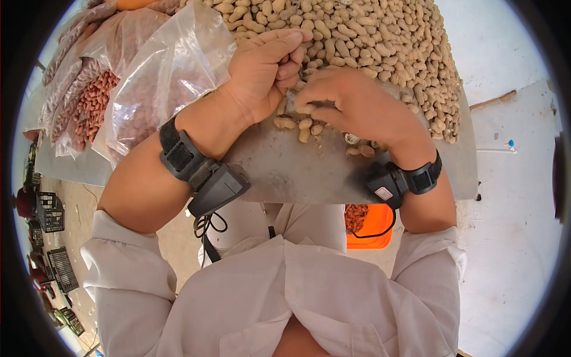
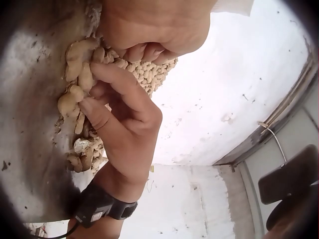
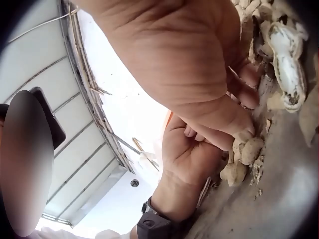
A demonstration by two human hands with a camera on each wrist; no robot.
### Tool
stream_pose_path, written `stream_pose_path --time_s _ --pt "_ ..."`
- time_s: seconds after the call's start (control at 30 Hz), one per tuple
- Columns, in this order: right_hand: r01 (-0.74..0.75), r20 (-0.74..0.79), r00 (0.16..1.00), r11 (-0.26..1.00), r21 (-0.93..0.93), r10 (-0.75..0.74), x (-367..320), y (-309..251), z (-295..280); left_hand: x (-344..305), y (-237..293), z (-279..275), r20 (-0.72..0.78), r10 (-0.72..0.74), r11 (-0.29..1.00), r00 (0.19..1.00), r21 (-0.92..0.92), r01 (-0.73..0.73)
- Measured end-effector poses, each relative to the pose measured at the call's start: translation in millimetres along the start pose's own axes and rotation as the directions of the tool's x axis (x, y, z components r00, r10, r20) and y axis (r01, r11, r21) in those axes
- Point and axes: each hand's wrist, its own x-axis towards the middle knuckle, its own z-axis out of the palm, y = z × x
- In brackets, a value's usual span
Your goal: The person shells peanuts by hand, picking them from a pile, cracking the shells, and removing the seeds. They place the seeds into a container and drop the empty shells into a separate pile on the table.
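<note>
My left hand is raised over the near edge of the peanut pile. Its fingers are curled in towards the palm with the thumb laid along them, and no thing shows in its grip. Just to its right, my right hand reaches down to the grey tabletop. In the left wrist view, the right thumb and forefinger pinch at an unshelled peanut among a few others. A split, white-lined peanut shell lies beside the right hand in the right wrist view.
Clear plastic bags of reddish shelled peanuts stand at the left. An orange container with reddish contents sits below the table's front edge. Dark crates are on the floor at the left. A white surface lies to the right.
</note>
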Motion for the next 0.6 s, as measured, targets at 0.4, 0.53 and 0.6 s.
stream_pose_path --time_s 0.4,0.53,0.6 --pt "-0.087 -0.380 0.839 0.786 0.612 0.389 -3.2 6.7 -16.3 -4.7 -6.8 9.2 0.066 -0.060 0.978 0.996 0.204 0.045" --pt "-0.060 -0.344 0.799 0.634 0.771 0.494 -1.4 3.2 -16.6 -4.6 -8.2 8.2 0.077 0.007 0.948 0.997 0.317 -0.031" --pt "-0.014 -0.327 0.800 0.561 0.828 0.503 -0.2 5.3 -14.5 -7.3 -5.3 9.1 0.073 0.042 0.924 0.996 0.377 -0.067"
